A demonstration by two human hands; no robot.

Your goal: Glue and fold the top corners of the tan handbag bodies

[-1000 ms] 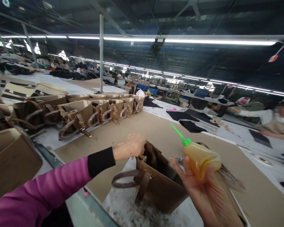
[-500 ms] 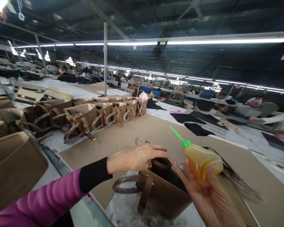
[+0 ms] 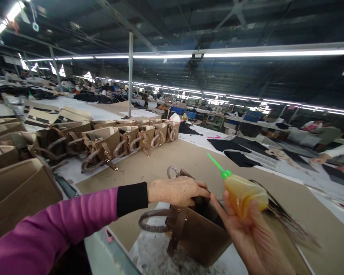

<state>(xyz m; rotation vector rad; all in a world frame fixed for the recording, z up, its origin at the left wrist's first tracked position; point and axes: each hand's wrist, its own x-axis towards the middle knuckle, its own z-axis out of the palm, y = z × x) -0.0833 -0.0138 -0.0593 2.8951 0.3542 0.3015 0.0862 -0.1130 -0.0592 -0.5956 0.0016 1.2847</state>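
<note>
My right hand [image 3: 250, 233] is wrapped round a squeeze bottle [image 3: 245, 194] of amber liquid, its thin green nozzle pointing up and left. The index finger stretches off the bottle towards the opening of a brown handbag [image 3: 202, 236], which stands tilted on the table in front of me. Over that same opening lies my left hand [image 3: 177, 192], back up, its fingers bent down on the bag's top; the fingertips are partly hidden. One wrapped loop handle [image 3: 153, 221] sticks out on the bag's near side, beside a strap with metal fittings.
Rows of similar handbags [image 3: 103, 139] stand to the left and back. Thin brown straps [image 3: 286, 217] lie right of the bottle. Black cut pieces [image 3: 240, 158] are spread farther off on the right, where another person's hand [image 3: 321, 158] reaches in. A post [image 3: 130, 76] rises behind.
My left hand has moved slightly right and down, its fingers now deeper at the bag's opening. The bottle stays in my right hand, almost unmoved. The view has shifted a little.
</note>
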